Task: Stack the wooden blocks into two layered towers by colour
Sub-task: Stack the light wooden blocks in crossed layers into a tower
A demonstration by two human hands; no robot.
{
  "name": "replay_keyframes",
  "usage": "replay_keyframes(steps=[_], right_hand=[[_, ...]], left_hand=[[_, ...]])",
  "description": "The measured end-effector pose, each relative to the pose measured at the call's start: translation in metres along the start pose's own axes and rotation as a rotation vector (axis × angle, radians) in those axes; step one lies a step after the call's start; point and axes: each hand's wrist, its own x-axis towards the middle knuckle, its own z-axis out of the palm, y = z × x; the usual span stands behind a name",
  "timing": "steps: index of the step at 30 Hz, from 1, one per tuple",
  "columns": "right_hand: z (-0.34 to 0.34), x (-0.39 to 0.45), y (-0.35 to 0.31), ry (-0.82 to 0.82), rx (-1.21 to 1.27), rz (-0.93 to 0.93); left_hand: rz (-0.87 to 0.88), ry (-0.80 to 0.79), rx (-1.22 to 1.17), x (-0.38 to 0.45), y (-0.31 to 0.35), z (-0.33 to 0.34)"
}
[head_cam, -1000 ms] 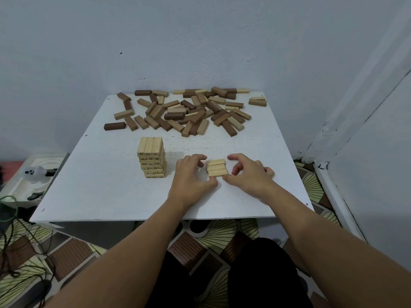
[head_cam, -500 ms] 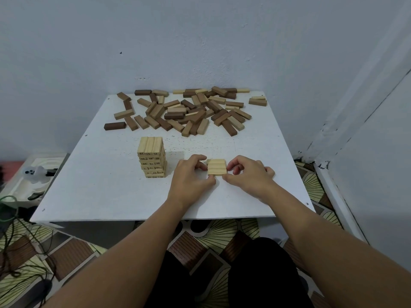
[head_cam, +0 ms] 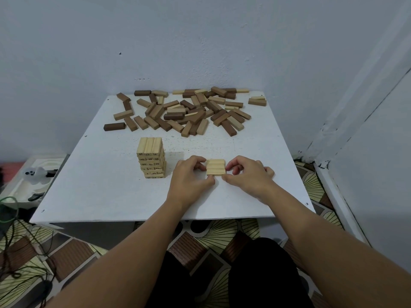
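Three pale wooden blocks [head_cam: 215, 167] lie side by side as one flat row on the white table [head_cam: 100, 190]. My left hand [head_cam: 191, 177] pinches the row's left end with thumb and curled fingers. My right hand [head_cam: 246, 174] pinches its right end the same way. A pale tower [head_cam: 152, 160] several layers high stands to the left of my left hand, apart from it. A loose pile of dark, mid-brown and pale blocks [head_cam: 189, 112] covers the far part of the table.
The table sits in a corner, with walls behind and to the right. Its front edge is just below my wrists. A white tray with a small ghost figure [head_cam: 33, 174] lies on the floor at left, beside green cables [head_cam: 9, 210].
My right hand's fingers have closed in onto the right end of the row. The three blocks have been squared up into a tidy row between both hands.
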Motion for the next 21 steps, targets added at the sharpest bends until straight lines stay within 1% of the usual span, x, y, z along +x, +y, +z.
replay_keyframes(steps=[21], right_hand=[[0.0,0.0011,0.0014,0.013,-0.002,0.004]], left_hand=[[-0.003,0.01,0.006,0.0006,-0.0021,0.0006]])
